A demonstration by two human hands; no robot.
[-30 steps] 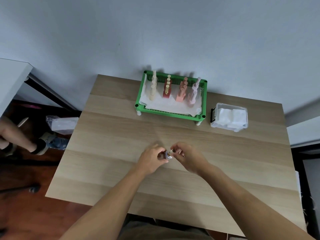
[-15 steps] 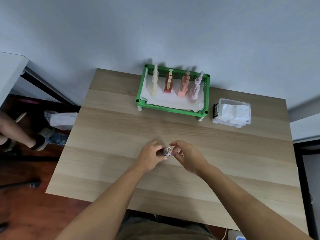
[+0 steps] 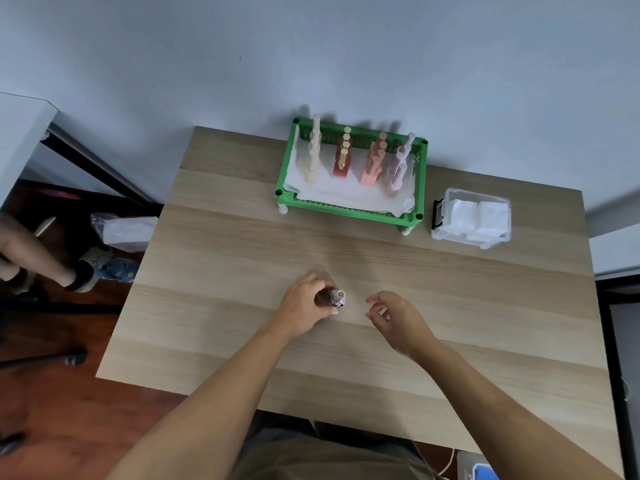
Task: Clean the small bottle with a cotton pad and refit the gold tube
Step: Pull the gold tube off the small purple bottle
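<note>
Clamped in my left hand (image 3: 304, 306), the small bottle (image 3: 337, 298) stands above the table (image 3: 214, 271), its top facing the camera. To its right my right hand (image 3: 394, 317) hovers, fingers apart and empty, the nearer one for the cotton pads (image 3: 474, 216) at far right.

I log on the wooden bench (image 3: 214, 265): one green tray (image 3: 349, 206) holding four coloured racks on white lining; just beside it, one clear lidded box (image 3: 471, 219) with white contents.

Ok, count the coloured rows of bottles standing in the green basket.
4, left to right in the green basket: cream row, red row, salmon-pink row, pale lilac row. Bottles within rows overlap.
</note>
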